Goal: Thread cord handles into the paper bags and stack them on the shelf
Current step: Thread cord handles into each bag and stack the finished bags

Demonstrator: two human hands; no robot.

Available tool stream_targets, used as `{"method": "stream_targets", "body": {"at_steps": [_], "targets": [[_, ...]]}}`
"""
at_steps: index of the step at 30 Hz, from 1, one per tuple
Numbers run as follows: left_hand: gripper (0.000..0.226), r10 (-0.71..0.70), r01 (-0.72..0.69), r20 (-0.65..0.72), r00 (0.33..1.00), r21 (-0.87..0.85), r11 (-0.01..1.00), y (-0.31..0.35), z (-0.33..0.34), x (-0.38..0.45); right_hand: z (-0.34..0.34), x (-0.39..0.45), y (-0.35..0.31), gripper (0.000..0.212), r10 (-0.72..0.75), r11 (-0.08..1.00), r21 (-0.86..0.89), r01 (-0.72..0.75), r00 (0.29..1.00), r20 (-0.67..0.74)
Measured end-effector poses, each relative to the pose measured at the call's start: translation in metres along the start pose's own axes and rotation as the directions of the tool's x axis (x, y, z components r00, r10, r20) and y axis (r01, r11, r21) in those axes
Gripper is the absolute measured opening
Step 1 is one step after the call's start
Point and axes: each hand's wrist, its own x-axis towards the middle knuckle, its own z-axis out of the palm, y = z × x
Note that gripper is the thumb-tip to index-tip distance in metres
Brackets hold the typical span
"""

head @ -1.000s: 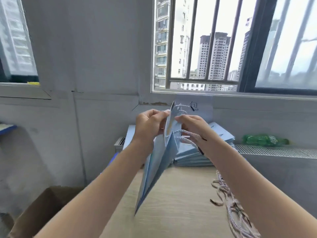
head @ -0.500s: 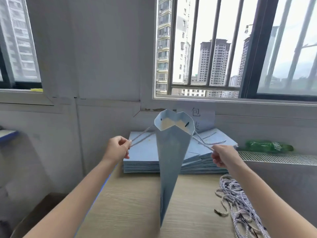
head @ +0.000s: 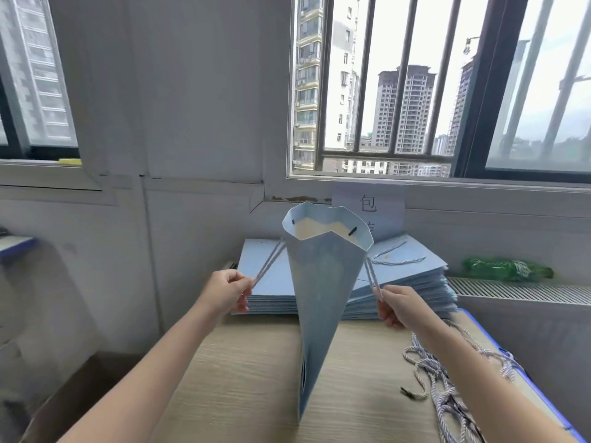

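Our left hand (head: 225, 290) and right hand (head: 398, 306) each pinch a cord (head: 268, 265), fingers curled, spreading the bag (head: 323, 289) open.

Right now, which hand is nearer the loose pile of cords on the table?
Right. The right hand pinches a handle cord just above and left of the cord pile; the left hand is across the paper bag, farther away.
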Motion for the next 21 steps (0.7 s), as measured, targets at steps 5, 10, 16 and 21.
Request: {"method": "stream_targets", "body": {"at_steps": [5,10,16,21], "targets": [[0.014,0.021,-0.021,0.001,1.000,0.043,0.999,0.012,-0.004,-0.004,-0.005,0.005,-0.012,0.021,-0.086,0.994,-0.084,0.076,0.989,-0.119],[0.010,0.221,-0.225,0.040,0.974,0.204,0.953,0.040,0.002,-0.018,-0.018,-0.005,-0.053,0.011,-0.378,0.840,-0.468,0.276,0.915,-0.140],[0.010,0.518,-0.526,0.196,0.832,-0.014,0.850,0.082,0.030,-0.054,-0.020,-0.063,-0.108,0.014,-0.623,0.699,-0.278,0.658,0.752,0.215],[0.011,0.561,-0.609,0.325,0.761,0.061,0.790,0.086,0.035,-0.062,-0.006,-0.076,-0.112,0.057,-0.496,0.681,-0.461,0.569,0.821,0.282]]}}
